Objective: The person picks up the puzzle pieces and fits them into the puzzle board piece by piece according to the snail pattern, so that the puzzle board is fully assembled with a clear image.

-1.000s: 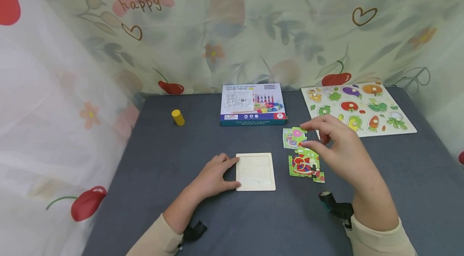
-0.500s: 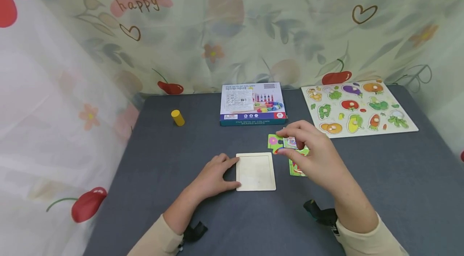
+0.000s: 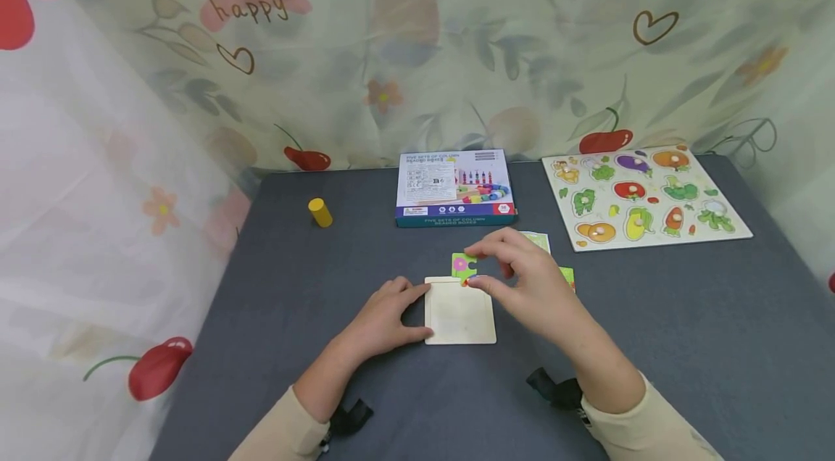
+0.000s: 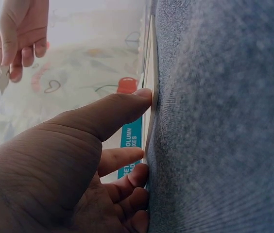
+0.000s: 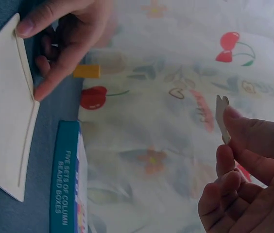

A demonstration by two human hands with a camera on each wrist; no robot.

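My right hand pinches a green jigsaw puzzle piece with a pink flower between thumb and fingertips. In the head view it appears over the far edge of a square wooden puzzle tray; the right wrist view shows the piece raised off the table. My left hand rests at the tray's left side, thumb and index finger touching its edge near the two corners. Bare wood shows inside the tray. Other puzzle pieces lie beyond the right hand, which mostly covers them.
A boxed bead set lies at the back of the grey table. To its right is a vegetable peg puzzle board. A yellow cylinder stands at the back left. Printed curtains enclose the back and left.
The right hand has lifted the flower piece from beside the other puzzle pieces and carried it left to the tray's far edge. The left hand and tray have stayed put.
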